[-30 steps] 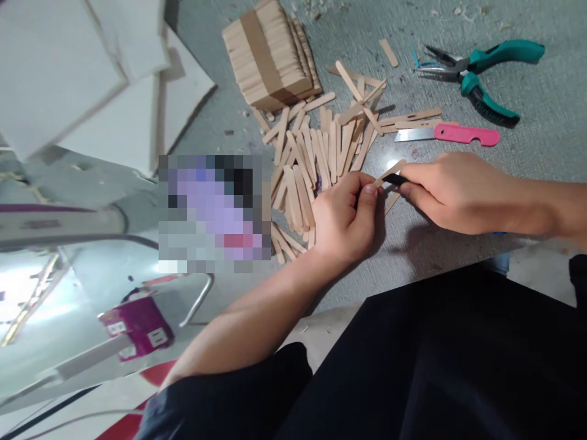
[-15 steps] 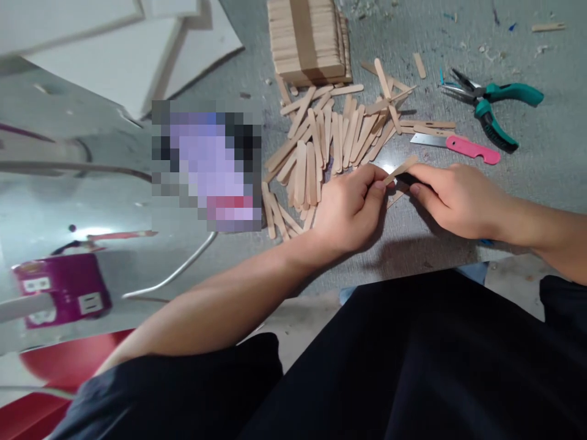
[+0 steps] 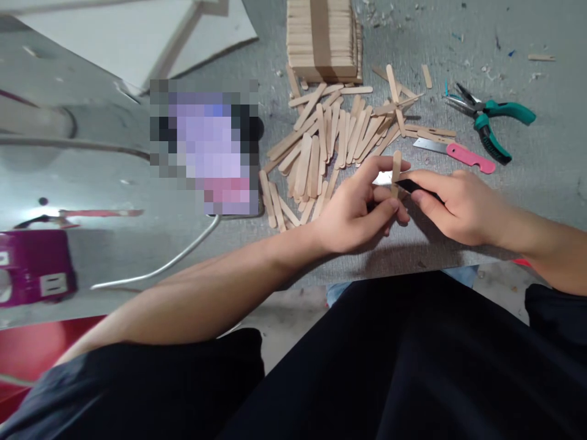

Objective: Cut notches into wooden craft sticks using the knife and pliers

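My left hand [image 3: 353, 208] is closed with a wooden craft stick [image 3: 397, 166] standing nearly upright between its fingertips. My right hand [image 3: 463, 205] grips the black handle of a knife [image 3: 408, 183], and a shiny blade shows on the far side of the stick, close to my left fingers. Whether the blade touches the stick I cannot tell. A loose heap of craft sticks [image 3: 315, 162] lies just beyond my left hand. Past my right hand are a pink-handled folding knife [image 3: 470, 157] and pliers [image 3: 483, 113] with green handles.
A banded stack of craft sticks [image 3: 339, 46] stands behind the heap. To the left are a pixelated phone-like object [image 3: 208, 146] with a white cable [image 3: 183, 256], a purple power socket block [image 3: 41, 266] and white boards [image 3: 215, 36]. Small scraps dot the grey table [image 3: 284, 269].
The craft stick has turned from slanting to nearly upright. My left fingers have spread and shifted around it, and more of the blade shows. The whole view has shifted slightly.
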`<action>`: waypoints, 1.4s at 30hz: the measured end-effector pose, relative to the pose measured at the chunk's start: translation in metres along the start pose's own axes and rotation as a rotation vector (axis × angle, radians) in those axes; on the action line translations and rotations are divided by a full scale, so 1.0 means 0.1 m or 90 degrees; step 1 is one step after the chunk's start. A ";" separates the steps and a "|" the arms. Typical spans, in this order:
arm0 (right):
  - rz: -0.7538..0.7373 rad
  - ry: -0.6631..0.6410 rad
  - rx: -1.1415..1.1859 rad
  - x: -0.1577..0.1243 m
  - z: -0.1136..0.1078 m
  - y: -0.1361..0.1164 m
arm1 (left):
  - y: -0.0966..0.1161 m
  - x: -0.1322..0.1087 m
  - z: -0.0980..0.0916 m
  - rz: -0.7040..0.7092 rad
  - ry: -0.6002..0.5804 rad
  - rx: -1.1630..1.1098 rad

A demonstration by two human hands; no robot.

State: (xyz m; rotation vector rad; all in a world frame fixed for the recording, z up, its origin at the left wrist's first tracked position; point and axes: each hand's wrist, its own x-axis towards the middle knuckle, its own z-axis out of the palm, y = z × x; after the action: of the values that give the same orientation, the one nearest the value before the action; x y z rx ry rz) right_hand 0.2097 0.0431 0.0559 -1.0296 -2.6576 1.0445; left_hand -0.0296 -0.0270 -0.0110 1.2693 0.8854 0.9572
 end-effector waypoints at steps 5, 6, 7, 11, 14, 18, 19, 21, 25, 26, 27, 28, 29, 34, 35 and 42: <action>0.022 0.004 0.007 -0.01 0.01 -0.02 | -0.02 -0.03 0.08 0.015 0.049 -0.030; 0.026 0.001 0.008 -0.01 0.00 -0.02 | -0.03 -0.02 0.09 0.018 0.054 -0.032; 0.029 -0.002 0.010 -0.01 0.00 -0.03 | -0.04 -0.02 0.10 0.022 0.059 -0.033; 0.040 -0.016 0.011 -0.01 -0.02 -0.05 | -0.07 0.00 0.11 0.024 0.070 -0.033; 0.053 -0.026 0.006 -0.01 -0.03 -0.06 | -0.07 0.00 0.11 0.020 0.067 -0.031; 0.077 -0.025 -0.009 -0.02 -0.03 -0.09 | -0.05 0.00 0.10 0.008 0.063 -0.036; 0.085 -0.025 -0.008 -0.02 -0.02 -0.10 | -0.05 0.00 0.10 0.004 0.066 -0.036; 0.104 -0.032 0.004 -0.02 -0.02 -0.12 | -0.05 0.00 0.11 -0.007 0.080 -0.034; 0.140 -0.048 0.043 -0.01 -0.03 -0.17 | -0.05 -0.01 0.14 -0.017 0.101 -0.016; 0.146 -0.052 0.052 0.00 -0.04 -0.18 | -0.05 -0.01 0.14 -0.015 0.102 -0.010; 0.151 -0.055 0.061 0.00 -0.04 -0.19 | -0.05 -0.01 0.15 -0.014 0.104 -0.004; 0.156 -0.058 0.069 0.01 -0.03 -0.19 | -0.05 -0.01 0.15 -0.013 0.107 0.004; 0.159 -0.058 0.074 0.01 -0.02 -0.19 | -0.04 -0.01 0.15 -0.012 0.109 0.011; 0.161 -0.045 0.067 0.00 0.04 -0.19 | -0.07 -0.04 0.13 -0.003 0.104 0.025; 0.160 -0.048 0.068 0.00 0.05 -0.20 | -0.08 -0.04 0.13 0.003 0.103 0.033; 0.151 -0.087 0.121 0.04 0.02 -0.21 | -0.09 -0.06 0.11 0.020 0.094 0.085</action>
State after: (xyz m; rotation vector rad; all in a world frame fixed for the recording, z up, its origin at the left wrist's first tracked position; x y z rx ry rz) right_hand 0.1949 0.0333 0.0670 -1.2968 -2.5178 1.4311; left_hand -0.0209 -0.0371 -0.0184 1.3420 1.0613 1.0407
